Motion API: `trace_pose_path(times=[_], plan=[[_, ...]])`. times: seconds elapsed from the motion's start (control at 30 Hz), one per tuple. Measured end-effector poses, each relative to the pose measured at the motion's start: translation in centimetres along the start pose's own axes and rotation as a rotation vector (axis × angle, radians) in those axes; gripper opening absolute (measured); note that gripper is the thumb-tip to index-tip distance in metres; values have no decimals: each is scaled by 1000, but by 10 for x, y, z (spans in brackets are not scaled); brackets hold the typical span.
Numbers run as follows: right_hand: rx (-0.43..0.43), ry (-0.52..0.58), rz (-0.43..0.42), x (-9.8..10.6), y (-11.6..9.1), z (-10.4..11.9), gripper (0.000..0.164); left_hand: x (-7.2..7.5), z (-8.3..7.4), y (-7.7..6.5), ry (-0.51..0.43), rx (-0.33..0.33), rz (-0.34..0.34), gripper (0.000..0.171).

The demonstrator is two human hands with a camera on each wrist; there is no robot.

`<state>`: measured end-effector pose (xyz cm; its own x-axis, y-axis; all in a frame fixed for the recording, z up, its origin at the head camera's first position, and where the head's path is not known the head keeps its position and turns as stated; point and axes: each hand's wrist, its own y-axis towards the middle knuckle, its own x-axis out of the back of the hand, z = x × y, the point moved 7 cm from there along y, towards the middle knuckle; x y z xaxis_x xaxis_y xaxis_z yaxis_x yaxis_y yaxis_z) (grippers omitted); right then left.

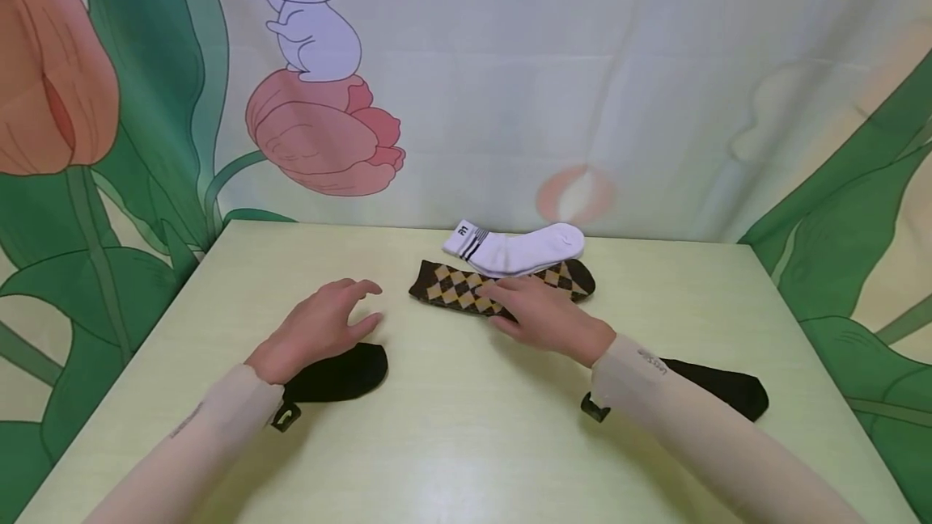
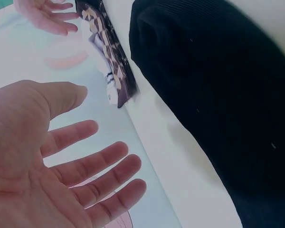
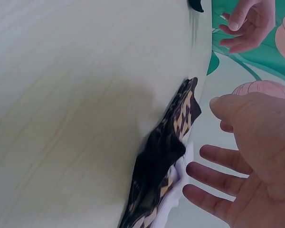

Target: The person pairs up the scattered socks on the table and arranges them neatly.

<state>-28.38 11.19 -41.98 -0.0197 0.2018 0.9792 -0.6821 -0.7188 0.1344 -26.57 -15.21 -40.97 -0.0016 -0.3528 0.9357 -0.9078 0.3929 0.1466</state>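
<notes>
My right hand [image 1: 542,315] hovers over the argyle sock [image 1: 455,288], covering part of it in the head view; its fingers are spread and hold nothing. The argyle sock is dark brown with yellow and tan diamonds, laid flat. Just behind it, against its far edge, lies a white sock [image 1: 520,251] with dark stripes at the cuff. My left hand [image 1: 320,328] is above the table to the left, fingers apart and nothing in them. Below that hand lies a black sock [image 2: 213,95], partly hidden by the wrist in the head view.
Another black sock [image 1: 724,388] lies at the right, partly behind my right forearm. The pale table [image 1: 451,459] ends at a printed curtain [image 1: 473,128] with flowers and a white animal. Small black wrist straps [image 1: 595,407] show at the cuffs.
</notes>
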Motion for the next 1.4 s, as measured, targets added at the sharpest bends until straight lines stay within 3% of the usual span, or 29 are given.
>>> trace_pose_path(times=[0.5,1.1,1.4], plan=[[69,42,7,-10,30,36,46,16,34,-40,-44,71,27,37],[92,67,68,-34,55,68,45,21,65,-71,-61,165,64,42],[121,39,94,-44,67,82,45,23,76,-82,-63,196,46,40]])
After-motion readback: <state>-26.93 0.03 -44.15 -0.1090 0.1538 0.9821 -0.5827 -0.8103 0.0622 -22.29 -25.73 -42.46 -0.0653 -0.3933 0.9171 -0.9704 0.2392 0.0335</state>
